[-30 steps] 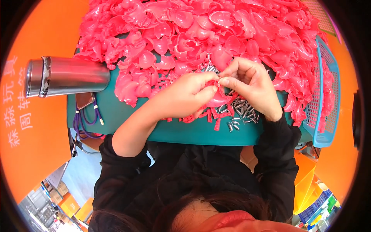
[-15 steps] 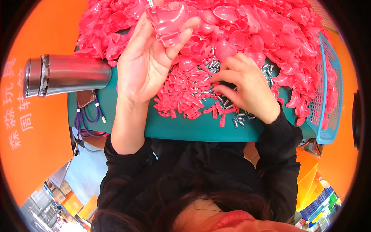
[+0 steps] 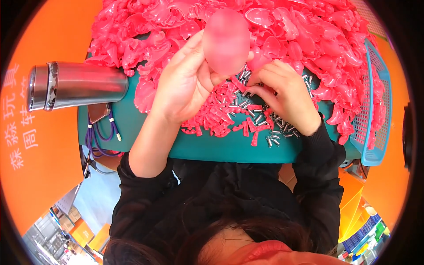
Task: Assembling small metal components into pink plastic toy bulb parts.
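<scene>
My left hand (image 3: 185,84) is raised above the green table (image 3: 221,150) and holds a rounded pink plastic shell (image 3: 226,40) between thumb and fingers; the shell looks blurred. My right hand (image 3: 282,95) rests low on the table, its fingertips pinching among small silver metal pins (image 3: 247,106) and small pink plastic bits (image 3: 221,126). I cannot tell which piece the fingertips hold. A large heap of pink plastic shells (image 3: 287,35) covers the far part of the table behind both hands.
A steel cylindrical flask (image 3: 75,86) lies on its side at the left. Purple cables (image 3: 99,137) hang by the table's left edge. A blue mesh basket (image 3: 375,115) stands at the right, holding more pink shells. Orange floor surrounds the table.
My left hand first rose away from the right hand toward the heap, then came back toward the middle holding a pink shell. My right hand stayed among the pins.
</scene>
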A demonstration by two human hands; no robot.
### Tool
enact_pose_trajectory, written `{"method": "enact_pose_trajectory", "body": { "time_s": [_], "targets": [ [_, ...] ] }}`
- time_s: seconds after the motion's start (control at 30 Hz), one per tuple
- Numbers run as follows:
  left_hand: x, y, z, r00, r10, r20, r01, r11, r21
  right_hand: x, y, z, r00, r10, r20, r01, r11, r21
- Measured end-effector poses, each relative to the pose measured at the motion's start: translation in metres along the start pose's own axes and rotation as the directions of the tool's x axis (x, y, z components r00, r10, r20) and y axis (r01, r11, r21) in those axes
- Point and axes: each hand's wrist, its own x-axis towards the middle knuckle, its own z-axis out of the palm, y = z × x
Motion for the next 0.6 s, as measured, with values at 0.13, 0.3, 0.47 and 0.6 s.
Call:
{"method": "enact_pose_trajectory", "body": {
  "time_s": [0.13, 0.3, 0.47, 0.6],
  "targets": [
    [0.0022, -0.0018, -0.0001, 1.0, -0.007, -0.007, 0.007, 0.999, 0.05, -0.0014, -0.0013, 0.0015, 1.0, -0.02, 0.008, 0.021, 0.998, -0.063],
    [0.0026, -0.0006, 0.0006, 0.998, 0.019, -0.051, -0.016, 0.998, 0.061, -0.0032, 0.0007, -0.0012, 0.999, -0.034, -0.003, 0.034, 0.999, -0.033],
    [0.0015, -0.0027, -0.002, 0.999, -0.004, -0.05, 0.007, 0.999, 0.044, -0.0032, -0.0024, -0.0008, 0.997, -0.04, 0.065, 0.042, 0.999, -0.025],
    [0.0013, -0.0046, -0.0006, 0.998, -0.012, -0.06, 0.015, 0.998, 0.058, -0.0033, -0.0026, 0.0005, 0.999, -0.022, 0.036, 0.025, 0.997, -0.077]
  ]
}}
